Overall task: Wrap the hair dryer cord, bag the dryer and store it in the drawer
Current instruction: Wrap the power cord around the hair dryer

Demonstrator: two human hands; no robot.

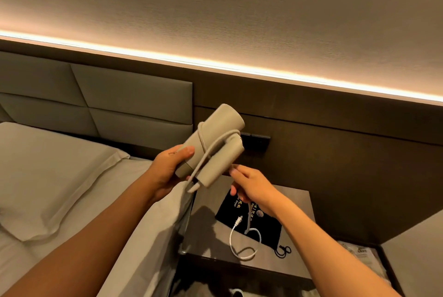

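A beige folded hair dryer (215, 138) is held up in front of the headboard, its barrel pointing up and right. My left hand (171, 169) grips its lower end. The cord (242, 246) is looped twice around the body. From there it runs down through my right hand (251, 188), which pinches it just below the dryer. The loose end curls on the nightstand, with the plug (238, 221) lying on a black drawstring bag (261, 224) with gold print.
The grey nightstand (206, 229) stands under my hands, beside the bed (60, 176) with its white pillow and sheet. A dark switch panel (257, 142) sits on the wall behind the dryer. Wrapped items lie low at the right (359, 253).
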